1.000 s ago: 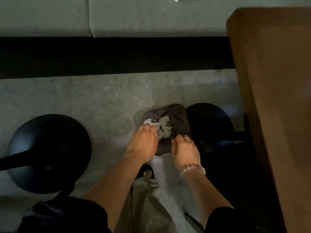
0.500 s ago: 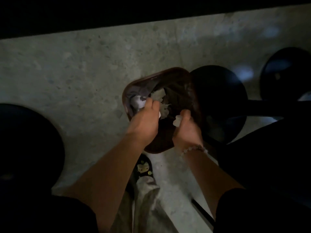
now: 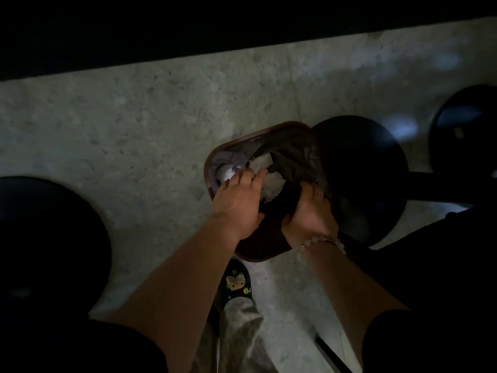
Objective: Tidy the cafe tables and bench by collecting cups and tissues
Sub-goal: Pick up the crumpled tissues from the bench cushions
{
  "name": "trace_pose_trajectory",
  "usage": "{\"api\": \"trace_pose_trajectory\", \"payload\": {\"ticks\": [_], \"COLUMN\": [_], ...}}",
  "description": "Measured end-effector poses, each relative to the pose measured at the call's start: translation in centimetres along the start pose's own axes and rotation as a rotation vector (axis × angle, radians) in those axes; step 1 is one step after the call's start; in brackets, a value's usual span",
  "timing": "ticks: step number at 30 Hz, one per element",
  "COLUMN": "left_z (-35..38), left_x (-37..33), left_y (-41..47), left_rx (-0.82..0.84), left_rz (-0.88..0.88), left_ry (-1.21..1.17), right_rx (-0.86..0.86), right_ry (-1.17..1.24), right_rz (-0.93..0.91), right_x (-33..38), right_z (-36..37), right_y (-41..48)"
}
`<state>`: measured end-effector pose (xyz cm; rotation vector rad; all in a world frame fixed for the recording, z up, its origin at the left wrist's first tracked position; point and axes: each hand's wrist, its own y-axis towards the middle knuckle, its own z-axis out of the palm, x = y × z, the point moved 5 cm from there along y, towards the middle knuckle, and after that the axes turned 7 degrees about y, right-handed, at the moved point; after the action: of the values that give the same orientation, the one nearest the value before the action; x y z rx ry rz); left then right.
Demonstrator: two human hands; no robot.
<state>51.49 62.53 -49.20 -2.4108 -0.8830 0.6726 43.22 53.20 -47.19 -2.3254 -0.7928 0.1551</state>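
Crumpled white tissues (image 3: 269, 184): in brown rounded bin (image 3: 207, 170), far-left side, beneath left hand (image 3: 236, 208).
Grip: left hand flat-fingered, pressing tissues; right hand (image 3: 309, 219) clutching dark liner (image 3: 293, 157).

A speckled grey stone floor (image 3: 134, 125) fills most of the view, bounded along the top by a deep black band (image 3: 188, 28) too dark to make out. Three round black table bases stand on it: one at the left edge (image 3: 45, 238), one right of centre (image 3: 363, 170), and one at the far right (image 3: 465, 125). Low in the middle, a dark shoe (image 3: 236, 284) with a pale charm on its toe shows under a light trouser leg (image 3: 239, 332).
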Motion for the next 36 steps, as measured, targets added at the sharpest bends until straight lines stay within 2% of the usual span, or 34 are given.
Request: {"api": "trace_pose_trajectory", "payload": {"ticks": [6, 10, 13, 21, 26, 29, 32, 36], "left_z": [-1.1, -4.6, -9.7, -28.9, -39.4, -44.0, -47.2, -50.5], "left_x": [0.1, 0.8, 1.0, 0.4, 0.8, 0.7, 0.2, -0.2], "left_y": [-1.6, -4.8, -7.5, -15.8, -23.1, -27.1, -29.5, -29.9], "left_rx": [-0.012, -0.004, -0.003, -0.166, -0.307, -0.393, -0.478, -0.567], "left_rz": [-0.001, -0.028, -0.082, -0.236, -0.391, -0.454, -0.468, -0.462], "left_ry": [0.065, 0.148, 0.172, 0.205, 0.16, 0.156, 0.188, 0.211], "right_rx": [-0.041, -0.027, 0.008, -0.127, -0.22, -0.287, -0.439, -0.497], "right_ry": [-0.033, -0.01, 0.008, 0.032, 0.032, -0.001, 0.035, 0.007], "right_rz": [-0.033, -0.059, -0.145, -0.399, -0.592, -0.693, -0.781, -0.841], "right_x": [1.5, 3.1, 6.1, 15.4, 19.2, 20.2, 21.6, 23.7], "right_z": [-1.2, -4.3, -8.3, -24.1, -33.5, -37.8, -41.9, -45.5], "right_y": [-0.9, -3.2, -5.9, -14.1, -20.1, -23.0, -24.8, -25.5]}}
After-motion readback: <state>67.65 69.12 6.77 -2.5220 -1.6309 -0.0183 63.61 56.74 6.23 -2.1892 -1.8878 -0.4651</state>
